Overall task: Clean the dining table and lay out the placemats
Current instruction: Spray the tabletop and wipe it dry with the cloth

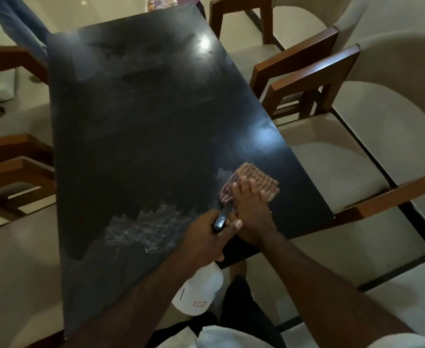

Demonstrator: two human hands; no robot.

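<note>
Cloth (259, 179), checked in reddish brown, lies flat on the dark dining table (143, 121), close to its right edge and toward the near end. The right hand (250, 212) presses down on it, palm flat and fingers straight. The left hand (206, 237) is clenched round the neck of a white spray bottle (196, 290), with the thumb beside the black trigger head; the bottle's body hangs past the near table edge. A streaky wet patch (143, 227) glistens just left of the hands. Wood-armed chairs (357, 146) with pale cushions stand along both long sides.
</note>
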